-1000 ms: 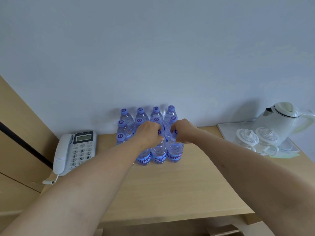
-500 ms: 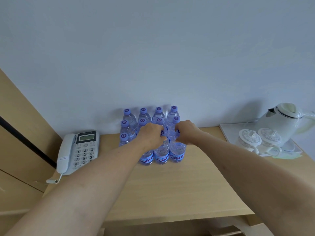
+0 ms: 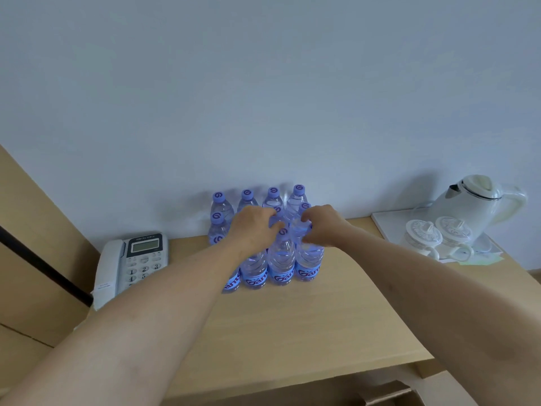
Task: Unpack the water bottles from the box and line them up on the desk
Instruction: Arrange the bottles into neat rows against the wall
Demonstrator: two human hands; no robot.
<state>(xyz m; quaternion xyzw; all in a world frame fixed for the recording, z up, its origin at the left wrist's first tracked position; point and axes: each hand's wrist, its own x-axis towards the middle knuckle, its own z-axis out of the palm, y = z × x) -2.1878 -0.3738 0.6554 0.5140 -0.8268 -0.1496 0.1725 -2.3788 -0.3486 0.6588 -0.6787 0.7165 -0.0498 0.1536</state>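
Note:
Several clear water bottles (image 3: 282,259) with purple caps and blue labels stand in tight rows on the wooden desk (image 3: 292,326), against the wall. My left hand (image 3: 254,227) covers the top of a front-row bottle (image 3: 255,271) left of centre, fingers curled around its neck. At the right end of the front row, my right hand (image 3: 323,225) grips the neck of another bottle (image 3: 308,263). A corner of the cardboard box (image 3: 389,395) shows below the desk's front edge.
A grey desk phone (image 3: 133,263) lies at the desk's left. At the right, a white tray (image 3: 389,227) carries a white kettle (image 3: 471,205) and two lidded cups (image 3: 439,234). A wooden panel (image 3: 35,253) rises on the left.
Both hands stay on the front-row bottle tops, with only slight shifts. The view has drifted a little, so the bottles sit slightly lower and further right.

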